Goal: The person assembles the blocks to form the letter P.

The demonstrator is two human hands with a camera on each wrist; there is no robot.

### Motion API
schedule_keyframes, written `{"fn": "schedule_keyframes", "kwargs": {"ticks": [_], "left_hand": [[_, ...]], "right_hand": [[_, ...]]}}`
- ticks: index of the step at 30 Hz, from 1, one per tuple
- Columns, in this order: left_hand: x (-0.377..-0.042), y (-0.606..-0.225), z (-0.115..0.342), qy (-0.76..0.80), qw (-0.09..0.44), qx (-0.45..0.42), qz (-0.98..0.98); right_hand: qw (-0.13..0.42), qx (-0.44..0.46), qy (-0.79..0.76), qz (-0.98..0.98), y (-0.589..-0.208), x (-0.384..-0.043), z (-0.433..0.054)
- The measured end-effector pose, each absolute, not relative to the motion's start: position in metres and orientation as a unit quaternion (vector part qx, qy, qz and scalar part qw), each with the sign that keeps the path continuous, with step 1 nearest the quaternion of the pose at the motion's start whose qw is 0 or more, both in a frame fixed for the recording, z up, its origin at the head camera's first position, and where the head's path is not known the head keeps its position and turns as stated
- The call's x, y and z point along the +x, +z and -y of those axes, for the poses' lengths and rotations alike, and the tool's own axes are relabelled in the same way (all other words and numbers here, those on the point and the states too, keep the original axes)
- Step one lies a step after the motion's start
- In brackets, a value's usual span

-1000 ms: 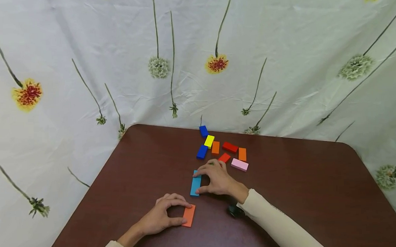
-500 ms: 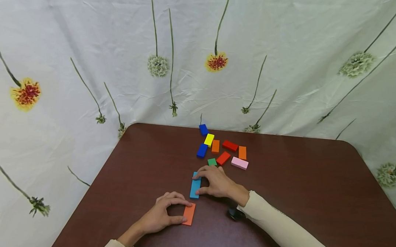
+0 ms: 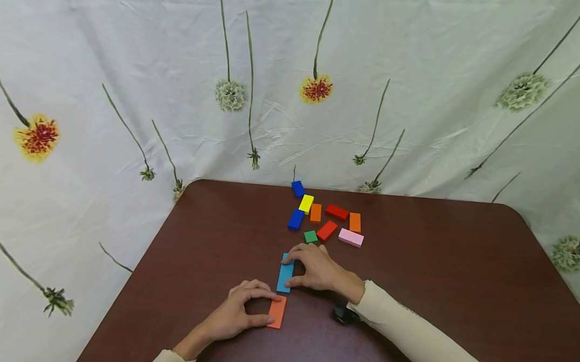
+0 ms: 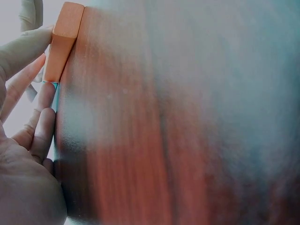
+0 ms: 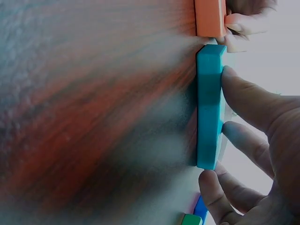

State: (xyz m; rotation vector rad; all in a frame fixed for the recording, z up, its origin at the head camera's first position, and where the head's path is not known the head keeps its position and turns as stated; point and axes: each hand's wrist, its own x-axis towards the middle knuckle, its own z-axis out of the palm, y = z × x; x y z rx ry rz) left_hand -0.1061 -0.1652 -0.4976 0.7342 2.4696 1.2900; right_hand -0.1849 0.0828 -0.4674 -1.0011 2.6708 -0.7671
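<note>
Flat rectangular wooden blocks on brown table (image 3: 468, 259), eleven total: three orange (image 3: 277, 312) (image 3: 315, 213) (image 3: 354, 222), two dark blue (image 3: 296, 219) (image 3: 298, 189), two red (image 3: 336, 212) (image 3: 327, 230), one light blue (image 3: 284, 276), one yellow (image 3: 306, 203), one pink (image 3: 351, 237), one small green (image 3: 310, 236). Two hands (image 3: 235, 313) (image 3: 318, 269).

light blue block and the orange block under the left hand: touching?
Cannot tell. In the head view the light blue block ends right at the orange block; the right wrist view hints at a sliver of gap, too blurred to confirm.

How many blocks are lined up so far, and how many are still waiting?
Two are at the front: the left hand holds the orange block, and the right hand brings the light blue block up to its far end, corners about touching. Nine blocks wait in the loose pile behind.
</note>
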Motion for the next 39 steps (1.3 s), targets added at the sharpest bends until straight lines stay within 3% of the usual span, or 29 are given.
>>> {"fn": "schedule_keyframes", "kwargs": {"ticks": [39], "left_hand": [[-0.1142, -0.4914, 0.1669, 0.458, 0.145, 0.282, -0.831]], "right_hand": [[0.107, -0.335, -0.254, -0.901, -0.4683, -0.1854, -0.0820]]}}
